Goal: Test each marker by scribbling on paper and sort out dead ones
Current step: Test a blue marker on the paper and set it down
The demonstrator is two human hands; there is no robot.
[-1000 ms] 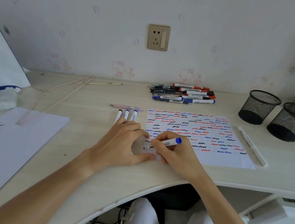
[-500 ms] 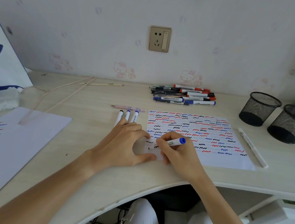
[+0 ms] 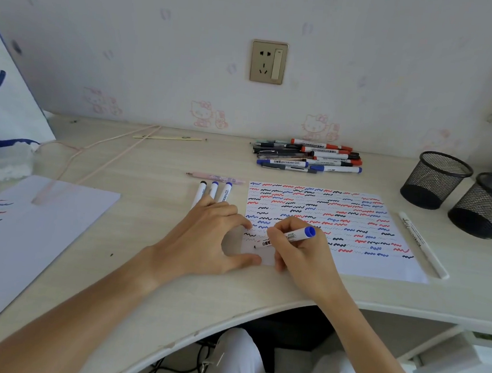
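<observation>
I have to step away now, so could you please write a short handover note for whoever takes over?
Left hand presses the scribble sheet flat. Right hand grips a blue-ended marker, tip on the sheet's lower left corner. Three markers lie beside the left fingers; the pile waits at the back. Both mesh cups look empty. Left: finish this test, then the pile.

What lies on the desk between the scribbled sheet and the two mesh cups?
In the head view, one white marker lies between the scribbled sheet and the mesh cups.
</observation>
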